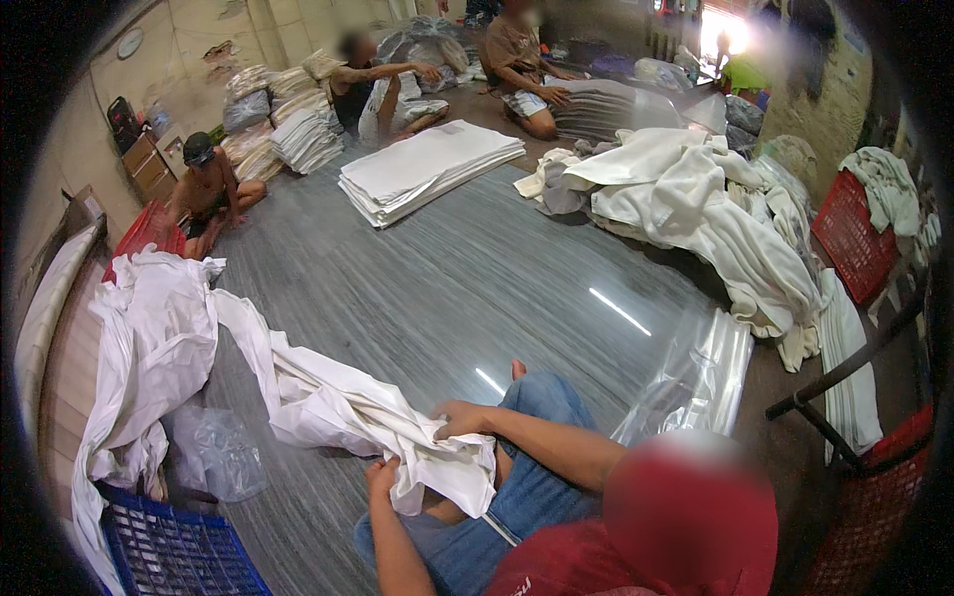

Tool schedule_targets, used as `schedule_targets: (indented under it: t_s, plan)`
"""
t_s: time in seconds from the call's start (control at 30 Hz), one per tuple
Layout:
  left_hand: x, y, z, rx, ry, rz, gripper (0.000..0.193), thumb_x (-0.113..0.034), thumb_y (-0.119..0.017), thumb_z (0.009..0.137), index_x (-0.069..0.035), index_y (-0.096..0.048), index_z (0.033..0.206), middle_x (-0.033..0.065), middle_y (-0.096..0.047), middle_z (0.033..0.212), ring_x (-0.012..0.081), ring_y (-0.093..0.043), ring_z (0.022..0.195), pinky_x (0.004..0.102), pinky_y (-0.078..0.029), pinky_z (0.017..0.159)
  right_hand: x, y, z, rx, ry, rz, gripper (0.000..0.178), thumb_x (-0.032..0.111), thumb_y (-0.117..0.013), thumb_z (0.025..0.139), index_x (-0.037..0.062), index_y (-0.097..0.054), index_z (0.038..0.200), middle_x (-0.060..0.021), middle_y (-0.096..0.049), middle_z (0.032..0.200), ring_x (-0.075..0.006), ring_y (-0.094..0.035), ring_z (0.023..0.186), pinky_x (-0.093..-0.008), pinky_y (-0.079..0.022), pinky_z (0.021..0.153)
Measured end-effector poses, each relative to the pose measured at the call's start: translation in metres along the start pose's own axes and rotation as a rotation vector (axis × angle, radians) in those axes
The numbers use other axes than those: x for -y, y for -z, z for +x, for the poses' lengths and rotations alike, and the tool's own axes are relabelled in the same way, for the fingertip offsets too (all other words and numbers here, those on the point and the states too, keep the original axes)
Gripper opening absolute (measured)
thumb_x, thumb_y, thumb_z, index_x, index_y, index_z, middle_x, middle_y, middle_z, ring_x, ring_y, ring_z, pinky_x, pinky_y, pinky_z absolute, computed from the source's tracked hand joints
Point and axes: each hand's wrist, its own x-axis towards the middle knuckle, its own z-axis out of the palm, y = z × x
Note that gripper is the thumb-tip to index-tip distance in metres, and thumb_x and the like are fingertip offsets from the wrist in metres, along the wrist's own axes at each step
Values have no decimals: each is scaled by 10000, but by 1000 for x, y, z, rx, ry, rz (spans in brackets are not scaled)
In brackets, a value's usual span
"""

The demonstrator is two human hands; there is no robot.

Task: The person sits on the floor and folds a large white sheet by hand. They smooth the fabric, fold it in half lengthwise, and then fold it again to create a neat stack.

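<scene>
One long white cloth (pixel 328 392) is to the right of the blue basket (pixel 189 549). It looks soft, light and floppy, so it would likely sag unless held by its edges. Both hands are right of the basket too: the left hand (pixel 382 477) pinches a cloth edge, and the right hand (pixel 461 419), farther off, grips a bunched fold

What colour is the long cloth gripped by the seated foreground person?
The cloth is white, best seen in the head view.
</scene>
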Motion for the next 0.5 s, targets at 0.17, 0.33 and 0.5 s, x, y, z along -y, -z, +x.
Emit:
schedule_targets:
  t_s: [0.17,0.33,0.5]
  plan:
    - [41,30,29,-84,-41,67,284,-243,-779,758,19,-675,794,75,-680,751,158,-595,631,316,-478,597,33,-6,3,34,59,-13,656,381,-742,748,15,-587,1270,-214,-605,1247,-329,-574,1157,-379,-454,973]
    - [19,4,15,-59,11,72,301,-256,-786,751,19,-691,826,90,-692,784,164,-613,676,321,-491,637,12,-2,-4,-25,-9,15,616,349,-742,750,12,-608,1248,-202,-652,1163,-307,-617,1080,-367,-477,924]
    - [35,4,31,-54,-49,9,342,-266,-779,763,40,-704,894,112,-711,845,175,-640,742,341,-503,677,9,-2,-2,-28,30,19,599,321,-733,757,17,-602,1257,-192,-673,1087,-278,-634,1004,-359,-493,864]
